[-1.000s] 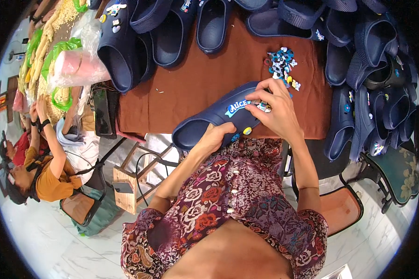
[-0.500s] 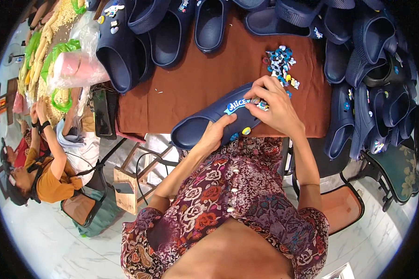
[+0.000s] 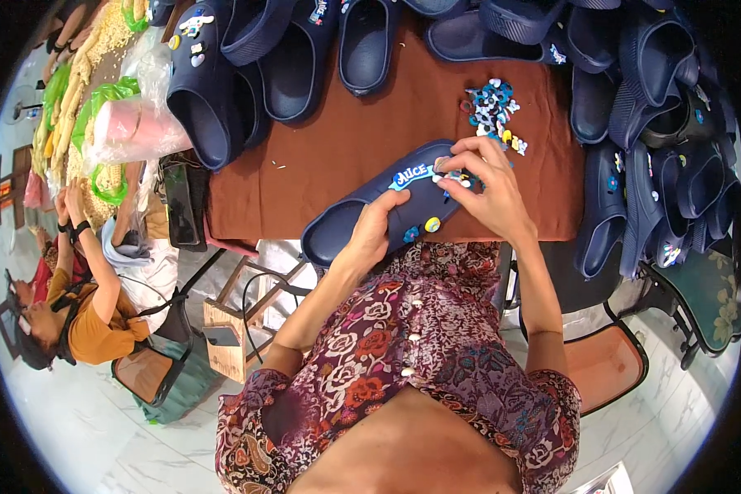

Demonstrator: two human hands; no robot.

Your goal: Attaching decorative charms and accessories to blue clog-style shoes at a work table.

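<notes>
A navy clog [image 3: 403, 212] lies tilted at the table's front edge. My left hand [image 3: 374, 226] grips its near side, thumb on top. A blue-and-white lettered charm [image 3: 412, 176] sits on the clog's upper, with a yellow round charm [image 3: 432, 225] and a blue flower charm [image 3: 411, 235] lower on its side. Over the upper, next to the lettered charm, my right hand [image 3: 498, 193] pinches a small shoe charm [image 3: 441, 165] between thumb and fingers. More small charms show under those fingers, partly hidden. Just beyond lies a pile of loose charms [image 3: 494, 107].
Several navy clogs [image 3: 362, 49] line the back of the brown-covered table [image 3: 321, 160]; more are stacked at the right [image 3: 654, 74]. At the left are a pink roll in plastic [image 3: 132, 128] and a dark phone-like object [image 3: 177, 206]. Another person [image 3: 95, 321] works farther left.
The clog has turned slightly, and my left thumb has moved a little left, off the lettered charm's edge. My right fingers have shifted and spread somewhat above the upper.
</notes>
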